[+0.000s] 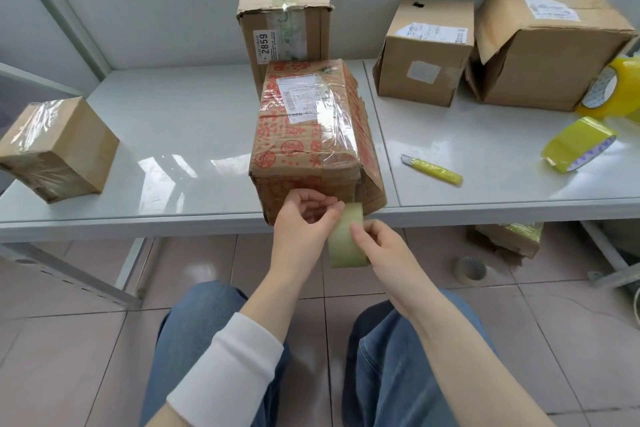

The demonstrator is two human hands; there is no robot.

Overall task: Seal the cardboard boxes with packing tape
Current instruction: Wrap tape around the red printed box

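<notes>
We see bright, even, soft light over the whole scene. Beyond our fingers [313,206] the glossy white worktop [180,121] throws back pale patches of glare, strongest up and to their left, and the clear wrap on the printed box [311,128] just above them glints in white streaks. Shadows under the boxes are faint and soft-edged. Below the fingers the floor tiles [86,340] carry a weak sheen. Straight lines bow toward the frame edges, far from the fingers, and detail there goes slightly soft; the middle is sharp.
</notes>
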